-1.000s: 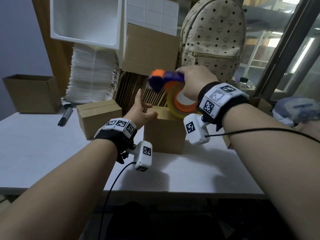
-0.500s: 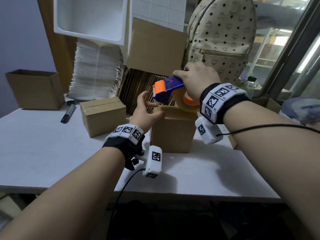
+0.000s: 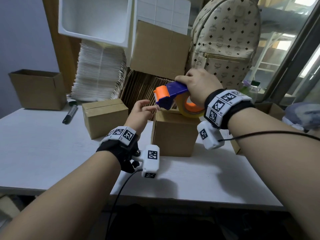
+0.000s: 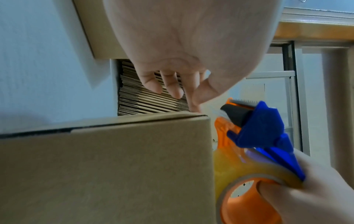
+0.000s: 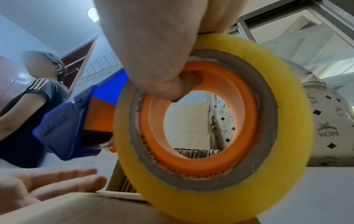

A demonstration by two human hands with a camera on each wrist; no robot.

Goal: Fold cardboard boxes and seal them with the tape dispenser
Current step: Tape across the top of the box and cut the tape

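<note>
A small closed cardboard box point(image 3: 174, 135) stands on the white table point(image 3: 43, 153). My right hand point(image 3: 194, 85) grips a blue and orange tape dispenser point(image 3: 170, 95), with fingers through the orange core of its yellow tape roll point(image 5: 287, 136). The roll rests at the box's top, far right side. The dispenser's toothed front end juts left, past the box's top left corner. My left hand point(image 3: 145, 104) hovers beside that end with its fingers loosely straight point(image 5: 57, 181), one fingertip near the box's point(image 4: 105, 166) top corner. It holds nothing that I can see.
A second closed box point(image 3: 103, 118) sits left of the first, a black marker point(image 3: 69, 113) and an open box point(image 3: 38, 89) farther left. Behind stand white mailers point(image 3: 100, 73), flat cartons point(image 3: 138, 87), a leaning carton point(image 3: 159, 51), a white tray point(image 3: 95, 16) and a backpack point(image 3: 225, 40).
My left hand has lifted off the box top and reached up toward the dispenser's front end. The right hand has brought the dispenser down, so the roll now meets the box top.
</note>
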